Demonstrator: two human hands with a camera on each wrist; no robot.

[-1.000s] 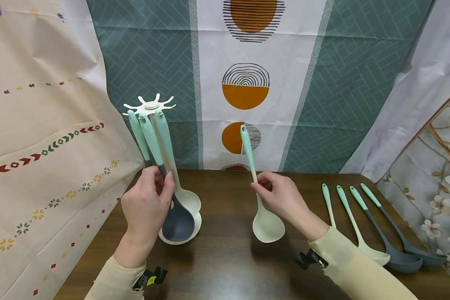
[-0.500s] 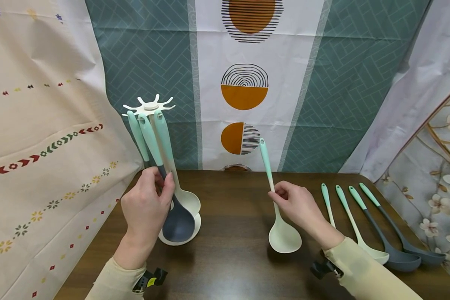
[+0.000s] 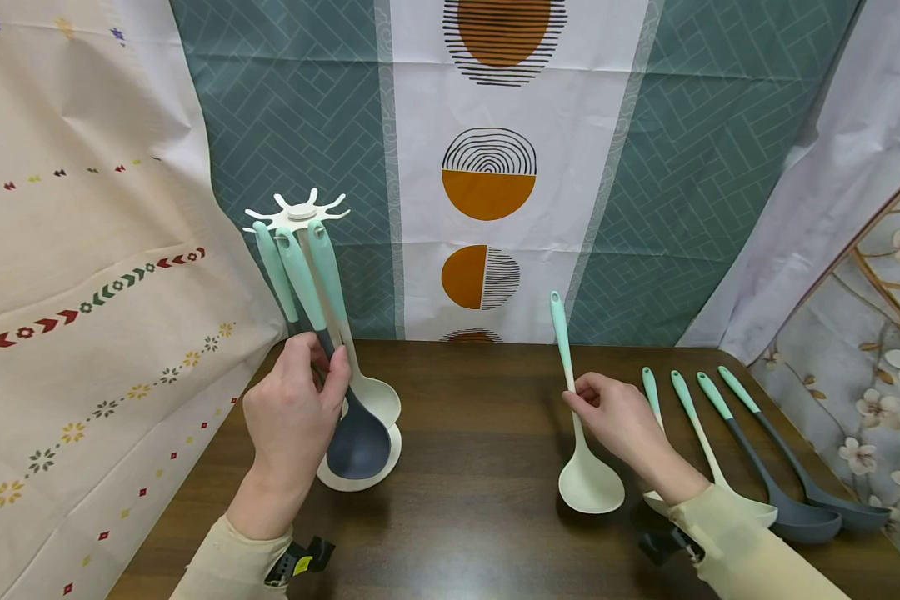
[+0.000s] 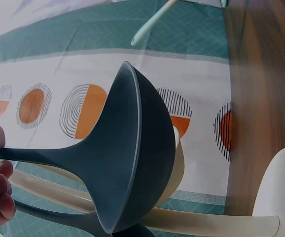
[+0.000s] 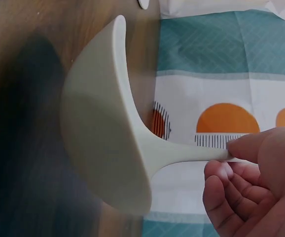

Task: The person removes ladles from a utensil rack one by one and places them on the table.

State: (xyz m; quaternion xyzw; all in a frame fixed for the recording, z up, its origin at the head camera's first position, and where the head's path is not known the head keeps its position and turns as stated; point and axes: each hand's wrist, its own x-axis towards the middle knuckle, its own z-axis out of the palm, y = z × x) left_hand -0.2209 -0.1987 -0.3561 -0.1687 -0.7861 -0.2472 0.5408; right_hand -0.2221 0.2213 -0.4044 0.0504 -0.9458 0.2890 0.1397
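Observation:
My left hand (image 3: 294, 421) pinches the stem of a dark grey ladle (image 3: 358, 442) with a mint handle. The handle's top is at an arm of the white utensil rack (image 3: 300, 213); whether it is hooked on cannot be told. In the left wrist view the grey ladle's bowl (image 4: 115, 163) hides part of a cream utensil behind it. Toward the right, my right hand (image 3: 626, 425) pinches the stem of a cream ladle (image 3: 591, 483) with a mint handle. It stands nearly upright, bowl low, close to the tabletop. The right wrist view shows this cream bowl (image 5: 103, 118) from the side.
Other mint-handled utensils hang on the rack, including a cream one (image 3: 381, 402). Its round white base (image 3: 356, 483) stands on the wooden table (image 3: 465, 433). At right lie two dark ladles (image 3: 806, 521) and cream utensils (image 3: 753, 508). Patterned cloths (image 3: 487, 200) surround the table.
My right hand has carried the cream ladle to the right and slightly down, toward the row of utensils. The left hand has stayed almost still on the grey ladle.

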